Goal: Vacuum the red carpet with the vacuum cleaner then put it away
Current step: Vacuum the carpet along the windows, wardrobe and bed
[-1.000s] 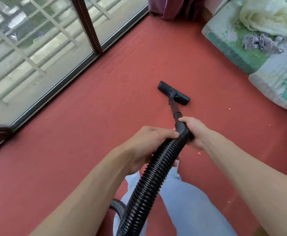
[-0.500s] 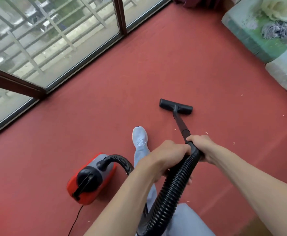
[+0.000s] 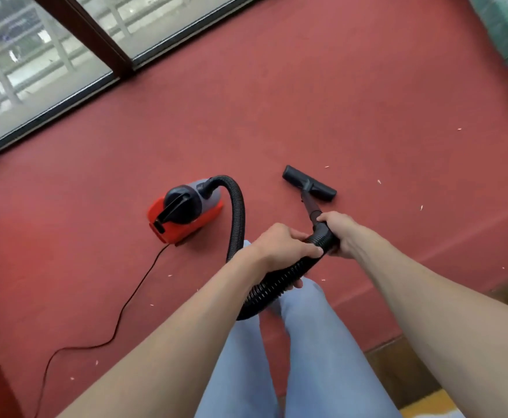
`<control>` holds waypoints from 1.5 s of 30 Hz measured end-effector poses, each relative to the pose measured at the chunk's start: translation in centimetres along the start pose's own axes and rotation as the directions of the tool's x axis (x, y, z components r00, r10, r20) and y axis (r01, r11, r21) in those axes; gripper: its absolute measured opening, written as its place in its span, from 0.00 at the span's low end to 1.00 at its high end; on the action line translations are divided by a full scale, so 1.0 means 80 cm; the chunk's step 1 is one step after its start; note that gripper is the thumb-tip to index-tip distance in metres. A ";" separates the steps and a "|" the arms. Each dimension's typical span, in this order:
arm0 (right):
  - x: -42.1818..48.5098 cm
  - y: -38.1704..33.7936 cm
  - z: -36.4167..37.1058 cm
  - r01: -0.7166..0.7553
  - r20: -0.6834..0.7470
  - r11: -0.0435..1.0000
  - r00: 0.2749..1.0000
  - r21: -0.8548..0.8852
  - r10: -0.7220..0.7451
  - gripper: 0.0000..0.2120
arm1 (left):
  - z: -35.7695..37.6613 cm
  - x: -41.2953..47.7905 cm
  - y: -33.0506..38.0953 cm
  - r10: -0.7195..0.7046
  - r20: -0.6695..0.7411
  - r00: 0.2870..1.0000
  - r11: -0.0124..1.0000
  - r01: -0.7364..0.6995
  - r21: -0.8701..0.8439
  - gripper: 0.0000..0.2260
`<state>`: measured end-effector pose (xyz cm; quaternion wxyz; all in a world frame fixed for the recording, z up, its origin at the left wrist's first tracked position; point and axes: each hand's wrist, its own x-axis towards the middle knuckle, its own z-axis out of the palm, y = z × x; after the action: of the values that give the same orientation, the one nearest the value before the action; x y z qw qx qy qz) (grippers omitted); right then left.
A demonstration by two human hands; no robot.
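Note:
A small red and black vacuum cleaner point(image 3: 183, 214) sits on the red carpet point(image 3: 307, 101), left of centre. Its black ribbed hose point(image 3: 239, 212) arches up from the body and runs down into my hands. My left hand point(image 3: 279, 251) grips the hose. My right hand point(image 3: 337, 233) holds the hose end where the black wand point(image 3: 309, 203) begins. The flat black floor nozzle point(image 3: 309, 183) rests on the carpet just ahead of my right hand.
A black power cord point(image 3: 120, 315) trails from the vacuum toward the lower left. Glass sliding doors with a dark frame point(image 3: 96, 34) run along the top left. Small pale scraps point(image 3: 379, 181) dot the carpet. Wooden flooring point(image 3: 397, 366) edges the carpet at lower right. My light blue trouser legs point(image 3: 307, 357) fill the bottom.
The view has swung left and down. The vacuum body now lies farther up and right in view, and the bedding at top right has nearly left the frame. Both hands keep their hold.

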<state>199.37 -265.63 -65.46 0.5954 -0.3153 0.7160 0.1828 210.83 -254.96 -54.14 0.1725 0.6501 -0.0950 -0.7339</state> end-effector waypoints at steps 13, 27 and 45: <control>-0.007 0.049 0.085 0.065 -0.151 0.987 0.988 0.149 -0.043 0.09 | -0.045 -0.015 -0.121 0.209 -0.064 0.976 0.977 -0.205 0.064 0.13; 0.119 0.030 0.131 0.156 -0.366 0.971 0.906 -0.181 -0.213 0.14 | -0.093 0.111 -0.189 0.162 0.112 0.980 0.951 -0.125 -0.283 0.22; 0.082 0.106 0.148 0.094 -0.019 0.815 0.995 0.572 -0.101 0.15 | -0.109 0.061 -0.205 0.228 0.220 0.948 0.967 -0.195 -0.164 0.13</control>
<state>201.81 -253.43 -75.44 0.6755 -0.1574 0.7171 -0.0690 216.85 -240.90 -65.78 0.2829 0.5302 -0.1324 -0.7882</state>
